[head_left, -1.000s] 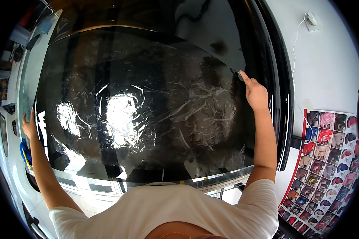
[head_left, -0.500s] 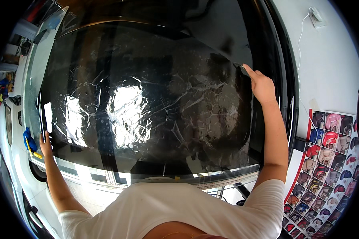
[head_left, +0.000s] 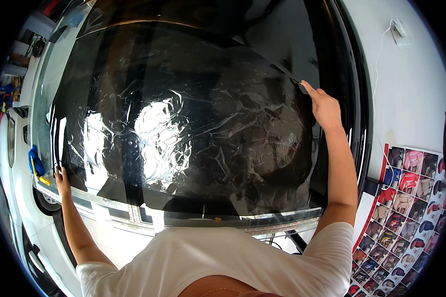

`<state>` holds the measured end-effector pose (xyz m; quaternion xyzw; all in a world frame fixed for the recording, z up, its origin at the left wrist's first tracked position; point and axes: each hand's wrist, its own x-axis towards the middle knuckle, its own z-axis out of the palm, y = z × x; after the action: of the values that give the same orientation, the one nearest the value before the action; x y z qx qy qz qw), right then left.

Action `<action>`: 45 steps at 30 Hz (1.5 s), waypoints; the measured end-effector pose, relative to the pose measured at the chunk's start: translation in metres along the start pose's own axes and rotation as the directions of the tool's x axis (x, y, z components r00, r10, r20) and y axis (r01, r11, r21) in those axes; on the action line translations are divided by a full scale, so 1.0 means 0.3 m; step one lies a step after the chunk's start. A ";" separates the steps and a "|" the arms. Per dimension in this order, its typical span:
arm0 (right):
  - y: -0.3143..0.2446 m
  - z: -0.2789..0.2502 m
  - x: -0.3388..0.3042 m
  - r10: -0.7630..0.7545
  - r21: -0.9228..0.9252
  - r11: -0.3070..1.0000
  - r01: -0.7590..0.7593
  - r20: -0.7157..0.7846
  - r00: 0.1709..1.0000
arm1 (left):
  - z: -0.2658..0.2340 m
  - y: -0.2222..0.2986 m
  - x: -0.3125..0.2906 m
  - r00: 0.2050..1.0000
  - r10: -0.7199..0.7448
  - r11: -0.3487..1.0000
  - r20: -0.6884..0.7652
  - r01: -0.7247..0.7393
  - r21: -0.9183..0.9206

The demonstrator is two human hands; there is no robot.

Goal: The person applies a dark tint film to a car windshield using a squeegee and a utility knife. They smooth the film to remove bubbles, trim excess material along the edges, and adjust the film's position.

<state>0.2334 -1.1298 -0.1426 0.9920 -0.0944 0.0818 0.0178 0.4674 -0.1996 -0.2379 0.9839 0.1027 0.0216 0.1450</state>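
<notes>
A large dark, glossy film sheet (head_left: 203, 163), wrinkled and full of bright reflections, is spread before me on a glass-topped table (head_left: 42, 109). My left hand (head_left: 63, 183) is closed on the sheet's near left edge, where the film bends up a little. At the far right, my right hand (head_left: 326, 109) is closed with the index finger stretched along the sheet's slanted edge. A thin dark bit shows at that fingertip; whether it is the film's edge or a small tool I cannot tell.
A blue and yellow object (head_left: 36, 163) lies on the glass left of my left hand. A white car (head_left: 39, 237) stands at the left. On the right are a white wall with a socket (head_left: 400, 34) and cable, and a picture poster (head_left: 401, 208).
My left hand has shifted slightly right and toward me, with the film's left edge following. My right hand stays at the slanted edge. The whole view has turned slightly.
</notes>
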 end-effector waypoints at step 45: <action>-0.034 -0.056 -0.255 0.346 -0.152 0.934 -0.325 0.146 0.927 | 0.052 0.075 -0.052 0.978 -0.104 0.975 -0.180 0.136 0.175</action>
<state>0.1586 -1.1047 -0.1390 0.9614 -0.2690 -0.0075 0.0574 0.4578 -0.2284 -0.2465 0.9796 0.1756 0.0868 0.0439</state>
